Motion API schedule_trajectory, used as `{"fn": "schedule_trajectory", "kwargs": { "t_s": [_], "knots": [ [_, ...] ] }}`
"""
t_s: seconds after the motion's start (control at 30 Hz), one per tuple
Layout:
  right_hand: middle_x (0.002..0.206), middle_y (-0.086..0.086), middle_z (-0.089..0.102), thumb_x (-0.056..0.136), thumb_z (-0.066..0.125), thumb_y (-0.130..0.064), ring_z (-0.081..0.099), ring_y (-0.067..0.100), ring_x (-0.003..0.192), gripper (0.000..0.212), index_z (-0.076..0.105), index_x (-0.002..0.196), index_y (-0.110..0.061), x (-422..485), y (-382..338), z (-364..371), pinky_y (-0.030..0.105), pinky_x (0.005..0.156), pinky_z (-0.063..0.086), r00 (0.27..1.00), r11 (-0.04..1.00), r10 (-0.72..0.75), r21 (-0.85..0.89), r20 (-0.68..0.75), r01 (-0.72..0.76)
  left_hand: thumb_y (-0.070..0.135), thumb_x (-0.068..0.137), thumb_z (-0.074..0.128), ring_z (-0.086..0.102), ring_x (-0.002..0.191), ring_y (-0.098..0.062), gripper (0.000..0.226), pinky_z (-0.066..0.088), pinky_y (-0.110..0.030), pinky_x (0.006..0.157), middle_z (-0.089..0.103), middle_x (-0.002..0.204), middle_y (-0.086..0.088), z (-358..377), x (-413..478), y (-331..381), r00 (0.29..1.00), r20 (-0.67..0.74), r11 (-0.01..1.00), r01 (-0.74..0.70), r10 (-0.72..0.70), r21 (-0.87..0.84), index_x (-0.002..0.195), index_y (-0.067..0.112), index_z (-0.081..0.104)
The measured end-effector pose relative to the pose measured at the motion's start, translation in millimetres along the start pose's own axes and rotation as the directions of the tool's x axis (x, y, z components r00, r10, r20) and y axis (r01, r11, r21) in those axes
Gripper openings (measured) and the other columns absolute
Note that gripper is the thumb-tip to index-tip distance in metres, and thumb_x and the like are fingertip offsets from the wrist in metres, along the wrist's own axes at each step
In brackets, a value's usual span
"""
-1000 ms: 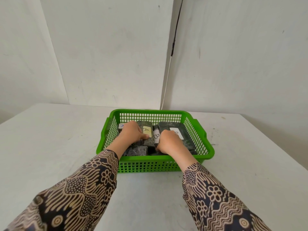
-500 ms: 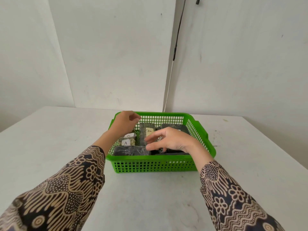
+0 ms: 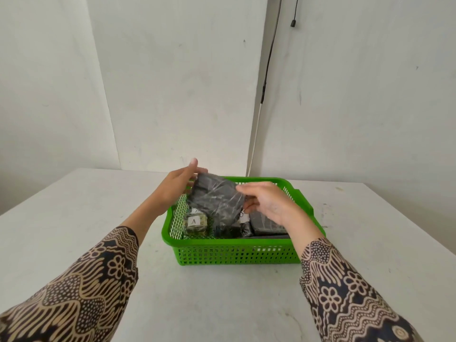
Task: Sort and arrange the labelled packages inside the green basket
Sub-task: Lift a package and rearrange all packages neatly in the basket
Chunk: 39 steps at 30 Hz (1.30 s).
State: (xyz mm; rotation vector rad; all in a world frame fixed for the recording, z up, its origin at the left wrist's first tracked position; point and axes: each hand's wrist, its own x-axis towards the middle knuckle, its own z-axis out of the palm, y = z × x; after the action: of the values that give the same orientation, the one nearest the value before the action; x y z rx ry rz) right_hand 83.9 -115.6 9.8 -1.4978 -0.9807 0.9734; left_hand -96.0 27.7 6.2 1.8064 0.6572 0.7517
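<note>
Both hands had one dark plastic-wrapped package (image 3: 217, 198) lifted above the green basket (image 3: 237, 253), over its left-centre. Left hand (image 3: 176, 186) pinched the upper-left corner, fingers closed on the wrap; right hand (image 3: 269, 203) gripped the right edge, thumb under, fingers over the top. Package's long axis ran from upper left down to lower right, tilted toward me, label face not visible from here. Below it: small package marked A (image 3: 195, 222) at near-left of the basket, a flat dark package (image 3: 267, 225) lying on the right, more dark ones between, partly hidden. Free floor showed only in front of the A one. Left hand sat nearer that side, so I judged a set-down there would be led by the left
</note>
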Motion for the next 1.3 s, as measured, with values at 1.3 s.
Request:
{"fn": "schedule_trajectory", "kwargs": {
  "t_s": [1.3],
  "knots": [
    [0.086, 0.008, 0.073, 0.078, 0.076, -0.026, 0.07, 0.021, 0.056, 0.034, 0.064, 0.107, -0.014, 3.2, 4.5, -3.1, 0.029, 0.043, 0.054, 0.99, 0.99, 0.002, -0.141, -0.139, -0.022, 0.041, 0.081, 0.066, 0.051, 0.117, -0.012, 0.043, 0.032, -0.032, 0.098, 0.059, 0.125, 0.003, -0.8, 16.3, -10.8, 0.999, -0.052, 1.0, 0.011, -0.011, 0.003, 0.12, 0.027, 0.06]
  ]
}}
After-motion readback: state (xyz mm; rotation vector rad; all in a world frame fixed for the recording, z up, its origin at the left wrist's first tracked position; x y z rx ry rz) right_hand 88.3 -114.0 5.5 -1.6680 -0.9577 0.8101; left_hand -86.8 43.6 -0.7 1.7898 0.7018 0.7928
